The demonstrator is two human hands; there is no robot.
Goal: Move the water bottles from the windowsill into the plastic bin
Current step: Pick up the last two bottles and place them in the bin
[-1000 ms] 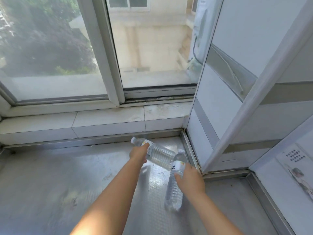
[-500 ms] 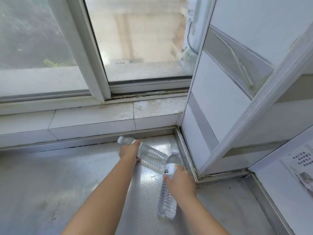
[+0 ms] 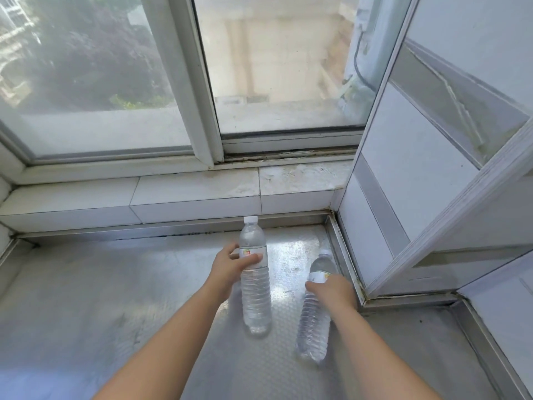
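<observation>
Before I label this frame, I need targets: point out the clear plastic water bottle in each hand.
Clear plastic water bottle in left hand (image 3: 256, 298): head view, ribbed lower body.
Clear plastic water bottle in right hand (image 3: 313, 327): head view, ribbed lower body.

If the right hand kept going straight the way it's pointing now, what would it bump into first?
The right hand already grips its water bottle. Straight on, it would probably meet the metal edge strip under the tiled side wall, though depth is unclear.

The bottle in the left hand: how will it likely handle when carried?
The left bottle looks full, so probably heavy for its size. Its ribbed wall likely helps the left hand grip. Thin clear plastic may flex under squeezing.
</observation>
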